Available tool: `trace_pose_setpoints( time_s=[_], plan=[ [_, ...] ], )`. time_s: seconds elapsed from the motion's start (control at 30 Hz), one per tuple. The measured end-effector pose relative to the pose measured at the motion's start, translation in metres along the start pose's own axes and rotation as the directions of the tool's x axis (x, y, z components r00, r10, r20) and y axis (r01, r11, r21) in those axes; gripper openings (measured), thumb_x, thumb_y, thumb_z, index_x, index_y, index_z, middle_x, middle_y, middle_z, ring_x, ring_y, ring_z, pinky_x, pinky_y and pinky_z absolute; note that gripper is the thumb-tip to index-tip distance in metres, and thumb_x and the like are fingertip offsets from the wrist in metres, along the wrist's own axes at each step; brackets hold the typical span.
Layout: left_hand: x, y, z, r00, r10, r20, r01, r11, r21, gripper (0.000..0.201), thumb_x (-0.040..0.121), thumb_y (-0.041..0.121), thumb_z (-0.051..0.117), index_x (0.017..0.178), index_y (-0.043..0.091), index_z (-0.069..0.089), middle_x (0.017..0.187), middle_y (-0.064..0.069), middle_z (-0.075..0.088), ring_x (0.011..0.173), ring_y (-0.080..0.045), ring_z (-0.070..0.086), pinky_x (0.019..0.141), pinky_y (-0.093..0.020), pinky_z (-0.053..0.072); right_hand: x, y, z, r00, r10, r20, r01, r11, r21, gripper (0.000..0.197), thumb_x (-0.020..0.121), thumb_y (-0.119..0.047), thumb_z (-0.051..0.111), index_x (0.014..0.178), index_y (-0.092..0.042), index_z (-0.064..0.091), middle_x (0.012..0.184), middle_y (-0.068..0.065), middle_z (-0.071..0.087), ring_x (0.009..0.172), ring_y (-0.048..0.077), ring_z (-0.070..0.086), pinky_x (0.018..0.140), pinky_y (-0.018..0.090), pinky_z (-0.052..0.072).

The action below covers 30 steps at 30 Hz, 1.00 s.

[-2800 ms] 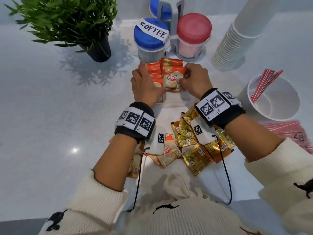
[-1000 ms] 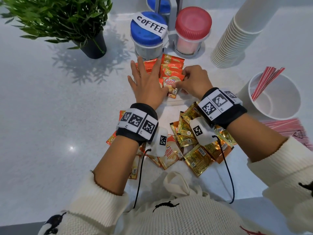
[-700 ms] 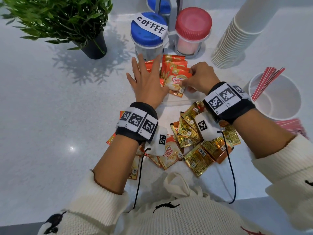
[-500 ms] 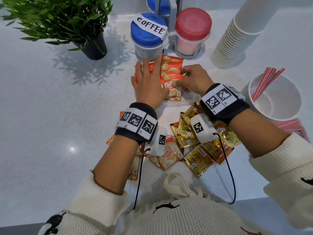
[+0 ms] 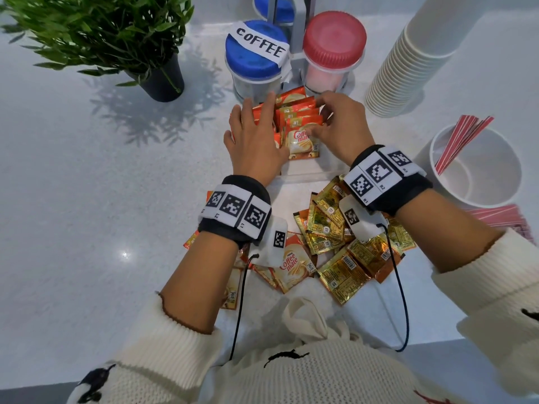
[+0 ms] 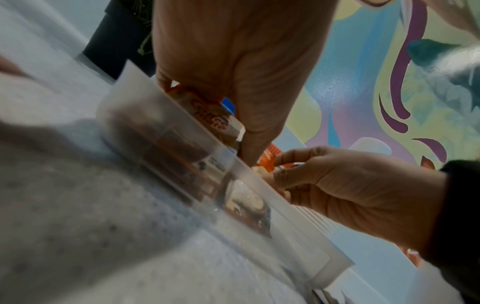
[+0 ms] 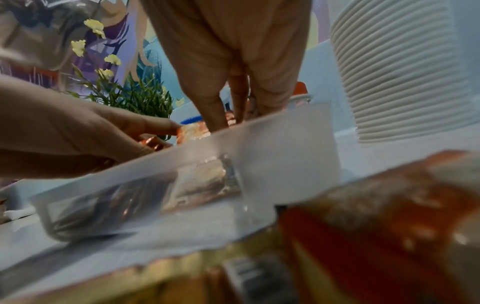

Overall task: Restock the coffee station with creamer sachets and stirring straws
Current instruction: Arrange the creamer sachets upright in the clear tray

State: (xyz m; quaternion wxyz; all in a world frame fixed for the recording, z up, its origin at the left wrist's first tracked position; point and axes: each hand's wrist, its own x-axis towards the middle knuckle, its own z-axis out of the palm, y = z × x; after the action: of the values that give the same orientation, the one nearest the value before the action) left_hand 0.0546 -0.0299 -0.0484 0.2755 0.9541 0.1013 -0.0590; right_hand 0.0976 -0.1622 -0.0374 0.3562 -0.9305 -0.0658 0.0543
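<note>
The left hand (image 5: 256, 141) lies flat with straight fingers against the standing creamer sachets (image 5: 297, 121) in the clear tray (image 6: 182, 156), bracing the row, while the right hand (image 5: 341, 126) seemingly pinches the front sachet to seat it.

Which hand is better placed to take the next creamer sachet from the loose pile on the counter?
Probably the right hand: its wrist lies directly above the loose sachets, while the left hand lies flat, steadying the sachets in the clear tray.
</note>
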Motion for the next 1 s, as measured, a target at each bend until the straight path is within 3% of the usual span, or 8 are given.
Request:
trace_pose_setpoints(
  time_s=[0.1, 0.27, 0.43, 0.57, 0.7, 0.77, 0.93, 1.0],
  plan=[
    [0.0002, 0.0016, 0.0016, 1.0, -0.007, 0.019, 0.006, 1.0, 0.02, 0.086, 0.084, 0.03, 0.063, 0.15, 0.029, 0.007, 0.157, -0.011, 0.004, 0.145, -0.032, -0.001, 0.114, -0.053, 0.01, -0.0004, -0.0011, 0.0025, 1.0, 0.026, -0.003, -0.026, 0.997, 0.078, 0.05, 0.076, -0.004, 0.07, 0.121, -0.009, 0.049, 0.089, 0.004, 0.052, 0.069, 0.009, 0.048, 0.06, 0.011, 0.04],
    [0.0002, 0.002, 0.003, 1.0, -0.015, 0.007, 0.015, 1.0, 0.021, 0.093, 0.082, 0.034, 0.065, 0.15, 0.026, 0.001, 0.158, -0.012, 0.003, 0.146, -0.033, 0.0, 0.114, -0.052, 0.01, -0.0008, 0.0004, 0.0027, 0.99, 0.14, 0.024, -0.142, 0.973, 0.181, 0.055, 0.075, -0.005, 0.072, 0.123, -0.01, 0.045, 0.078, -0.005, 0.051, 0.071, 0.008, 0.053, 0.063, 0.014, 0.045],
    [0.0008, 0.0009, 0.0029, 1.0, -0.005, 0.013, 0.004, 1.0, 0.023, 0.088, 0.083, 0.032, 0.065, 0.15, 0.026, 0.008, 0.158, -0.012, 0.003, 0.146, -0.032, -0.002, 0.116, -0.053, 0.009, -0.0066, 0.005, 0.0017, 0.972, 0.215, 0.09, -0.222, 0.973, 0.067, 0.064, 0.078, -0.011, 0.07, 0.133, -0.008, 0.038, 0.117, 0.012, 0.058, 0.105, 0.023, 0.056, 0.077, 0.021, 0.039],
    [0.0008, 0.0001, 0.0031, 1.0, 0.0, 0.016, 0.0, 1.0, 0.007, 0.086, 0.083, 0.035, 0.065, 0.149, 0.026, 0.01, 0.158, -0.011, 0.003, 0.146, -0.032, -0.003, 0.116, -0.052, 0.007, -0.0078, 0.0048, 0.0064, 0.968, 0.232, 0.099, -0.237, 0.97, 0.045, 0.074, 0.073, -0.006, 0.074, 0.134, -0.011, 0.033, 0.117, 0.019, 0.056, 0.094, 0.024, 0.056, 0.063, 0.018, 0.039],
    [-0.0005, -0.0004, 0.0017, 1.0, 0.01, 0.018, -0.01, 1.0, 0.0, 0.09, 0.081, 0.041, 0.066, 0.149, 0.026, 0.01, 0.158, -0.011, 0.003, 0.146, -0.031, -0.004, 0.116, -0.051, 0.006, -0.0065, 0.0047, 0.0082, 0.979, 0.194, 0.066, -0.201, 0.973, 0.11, 0.058, 0.075, -0.001, 0.069, 0.124, -0.009, 0.039, 0.08, 0.003, 0.055, 0.066, 0.01, 0.051, 0.047, 0.005, 0.036],
    [-0.0008, -0.0003, 0.0023, 1.0, 0.016, 0.019, -0.016, 1.0, 0.001, 0.094, 0.079, 0.042, 0.068, 0.149, 0.026, 0.008, 0.158, -0.011, 0.003, 0.146, -0.031, -0.003, 0.115, -0.051, 0.006, -0.0043, 0.0027, 0.0075, 0.987, 0.162, 0.006, -0.161, 0.977, 0.142, 0.048, 0.078, 0.001, 0.066, 0.119, -0.007, 0.043, 0.067, -0.005, 0.048, 0.063, 0.007, 0.049, 0.049, 0.002, 0.037],
    [0.0002, -0.0002, 0.0045, 1.0, 0.013, 0.01, -0.014, 0.999, 0.049, 0.096, 0.077, 0.038, 0.071, 0.149, 0.027, 0.009, 0.156, -0.012, 0.007, 0.145, -0.033, 0.0, 0.115, -0.052, 0.009, -0.0037, 0.0011, 0.007, 0.989, 0.146, -0.035, -0.138, 0.974, 0.178, 0.032, 0.079, 0.003, 0.061, 0.101, -0.014, 0.044, 0.074, -0.001, 0.053, 0.072, 0.011, 0.051, 0.052, 0.002, 0.037],
    [0.0003, 0.0001, 0.0052, 1.0, 0.015, 0.007, -0.015, 0.998, 0.063, 0.094, 0.078, 0.038, 0.069, 0.149, 0.028, 0.009, 0.156, -0.013, 0.008, 0.145, -0.033, 0.001, 0.115, -0.052, 0.01, -0.005, 0.0018, 0.0051, 0.983, 0.179, -0.033, -0.173, 0.976, 0.134, 0.028, 0.08, -0.002, 0.061, 0.105, -0.01, 0.05, 0.087, 0.006, 0.06, 0.081, 0.015, 0.054, 0.061, 0.01, 0.038]
  ],
)
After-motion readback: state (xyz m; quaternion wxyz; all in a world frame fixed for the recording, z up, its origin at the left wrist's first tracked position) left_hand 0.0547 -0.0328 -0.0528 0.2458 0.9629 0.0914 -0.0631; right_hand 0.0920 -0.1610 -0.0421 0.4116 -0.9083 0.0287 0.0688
